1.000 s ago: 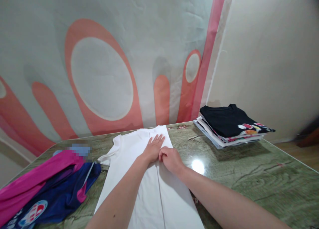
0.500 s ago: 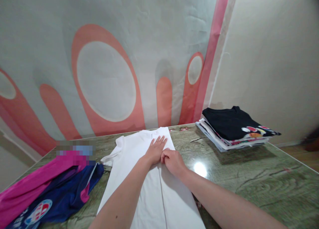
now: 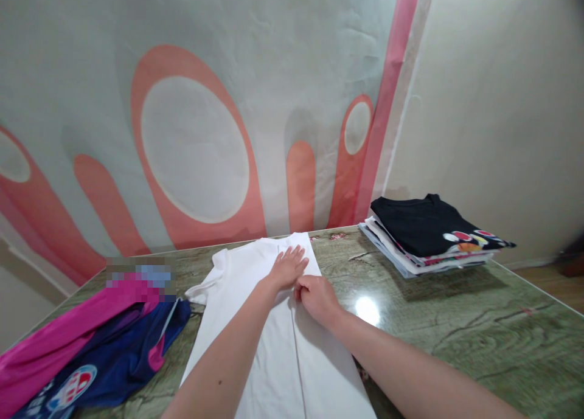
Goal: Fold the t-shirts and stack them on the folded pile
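A white shirt (image 3: 269,346) lies on the table in front of me, its right side folded over toward the middle and a short sleeve sticking out at the left. My left hand (image 3: 288,268) rests flat on the upper part of the cloth with its fingers spread. Just to the right and a little nearer, my right hand (image 3: 318,298) is closed at the folded layer's edge; its fingertips are curled under, and whether they pinch the cloth is hidden.
At the back right stands a stack of folded clothes (image 3: 420,230), a black shirt on top. Pink and dark blue garments (image 3: 123,346) lie loosely at the left. The wood-patterned table (image 3: 456,328) meets a patterned wall at its far edge.
My left hand has slid slightly away from me and to the right over the white shirt. My right hand has barely moved.
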`<state>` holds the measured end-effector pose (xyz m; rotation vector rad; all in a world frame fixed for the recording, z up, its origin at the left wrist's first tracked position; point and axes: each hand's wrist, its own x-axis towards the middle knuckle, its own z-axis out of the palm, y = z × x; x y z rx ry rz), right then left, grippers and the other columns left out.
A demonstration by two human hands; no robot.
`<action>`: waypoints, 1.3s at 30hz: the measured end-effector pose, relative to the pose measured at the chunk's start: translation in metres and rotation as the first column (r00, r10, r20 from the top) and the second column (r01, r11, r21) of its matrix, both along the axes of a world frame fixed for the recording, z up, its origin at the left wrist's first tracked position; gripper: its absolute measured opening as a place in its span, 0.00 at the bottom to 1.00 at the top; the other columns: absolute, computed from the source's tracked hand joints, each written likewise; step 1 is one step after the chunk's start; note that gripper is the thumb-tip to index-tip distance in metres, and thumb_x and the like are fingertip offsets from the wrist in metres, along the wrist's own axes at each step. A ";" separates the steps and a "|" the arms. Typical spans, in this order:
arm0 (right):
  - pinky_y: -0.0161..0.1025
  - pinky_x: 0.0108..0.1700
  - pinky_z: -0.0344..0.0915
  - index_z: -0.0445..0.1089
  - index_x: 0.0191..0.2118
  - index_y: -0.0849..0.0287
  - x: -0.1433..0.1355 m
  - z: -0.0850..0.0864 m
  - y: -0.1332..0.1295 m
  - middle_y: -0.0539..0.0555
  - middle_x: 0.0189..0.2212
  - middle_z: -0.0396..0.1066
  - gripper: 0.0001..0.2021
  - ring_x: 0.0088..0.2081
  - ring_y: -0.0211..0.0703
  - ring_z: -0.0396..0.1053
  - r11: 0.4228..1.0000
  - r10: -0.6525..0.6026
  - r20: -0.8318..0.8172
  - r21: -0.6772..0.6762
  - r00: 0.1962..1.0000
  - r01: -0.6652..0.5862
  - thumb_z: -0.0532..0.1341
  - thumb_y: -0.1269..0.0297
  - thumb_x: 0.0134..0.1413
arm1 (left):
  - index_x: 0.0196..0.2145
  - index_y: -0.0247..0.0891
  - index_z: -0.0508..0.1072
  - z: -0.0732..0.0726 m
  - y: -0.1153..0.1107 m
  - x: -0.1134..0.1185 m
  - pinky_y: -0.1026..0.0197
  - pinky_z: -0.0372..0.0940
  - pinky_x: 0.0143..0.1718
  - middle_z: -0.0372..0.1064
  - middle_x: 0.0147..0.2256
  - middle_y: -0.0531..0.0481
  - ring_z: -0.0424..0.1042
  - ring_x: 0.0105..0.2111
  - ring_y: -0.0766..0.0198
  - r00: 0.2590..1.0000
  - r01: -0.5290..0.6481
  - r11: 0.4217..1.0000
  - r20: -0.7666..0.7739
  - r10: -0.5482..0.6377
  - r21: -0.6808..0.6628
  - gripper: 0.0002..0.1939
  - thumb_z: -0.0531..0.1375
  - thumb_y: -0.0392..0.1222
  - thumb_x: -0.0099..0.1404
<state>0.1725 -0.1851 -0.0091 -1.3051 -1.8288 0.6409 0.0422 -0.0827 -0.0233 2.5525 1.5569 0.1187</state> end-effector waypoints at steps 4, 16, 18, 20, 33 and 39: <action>0.32 0.36 0.60 0.72 0.19 0.55 -0.001 -0.001 0.000 0.46 0.21 0.73 0.16 0.27 0.38 0.70 1.000 0.011 -0.005 -0.005 1.000 -0.011 0.52 0.80 0.41 | 0.67 0.43 0.51 0.002 0.011 0.009 0.41 0.41 0.63 0.42 0.68 0.47 0.41 0.67 0.49 0.998 -0.056 0.997 0.003 0.056 0.056 0.28 0.39 0.53 0.73; 0.32 0.30 0.58 0.68 0.18 0.57 0.007 -0.005 0.016 0.47 0.17 0.68 0.12 0.24 0.37 0.65 0.988 -0.141 -0.343 -0.110 0.929 0.109 0.50 0.76 0.37 | 0.68 0.50 0.47 0.007 -0.019 -0.006 0.34 0.38 0.62 0.37 0.69 0.51 0.35 0.68 0.47 0.996 0.056 0.995 -0.068 -0.050 0.084 0.28 0.41 0.53 0.72; 0.32 0.30 0.57 0.68 0.19 0.57 0.007 -0.007 0.018 0.47 0.17 0.68 0.12 0.24 0.37 0.65 0.989 -0.131 -0.352 -0.110 0.927 0.098 0.50 0.76 0.38 | 0.68 0.50 0.45 0.009 -0.033 -0.014 0.34 0.38 0.62 0.35 0.69 0.52 0.35 0.68 0.48 0.992 0.096 0.994 -0.091 -0.091 0.052 0.27 0.41 0.50 0.73; 0.32 0.31 0.58 0.69 0.19 0.57 0.007 -0.008 0.018 0.47 0.17 0.68 0.12 0.24 0.37 0.65 0.991 -0.119 -0.343 -0.097 0.932 0.090 0.50 0.75 0.39 | 0.68 0.50 0.44 0.011 -0.049 -0.021 0.36 0.38 0.63 0.35 0.69 0.52 0.35 0.68 0.50 0.987 0.126 0.991 -0.102 -0.121 0.046 0.27 0.40 0.47 0.73; 0.33 0.31 0.57 0.70 0.20 0.57 0.006 -0.010 0.015 0.47 0.19 0.70 0.12 0.25 0.37 0.66 0.992 -0.108 -0.291 -0.093 0.951 0.084 0.50 0.75 0.38 | 0.69 0.48 0.39 0.018 -0.091 -0.043 0.45 0.35 0.66 0.34 0.69 0.49 0.35 0.68 0.56 0.994 0.080 0.995 0.072 -0.084 0.057 0.34 0.41 0.62 0.71; 0.33 0.31 0.57 0.70 0.19 0.57 0.006 -0.011 0.016 0.47 0.18 0.70 0.12 0.25 0.38 0.66 0.991 -0.113 -0.286 -0.099 0.952 0.088 0.51 0.75 0.37 | 0.69 0.44 0.37 0.013 -0.086 -0.054 0.47 0.38 0.66 0.35 0.69 0.46 0.37 0.68 0.55 0.985 0.101 0.990 0.128 -0.113 0.095 0.40 0.46 0.65 0.68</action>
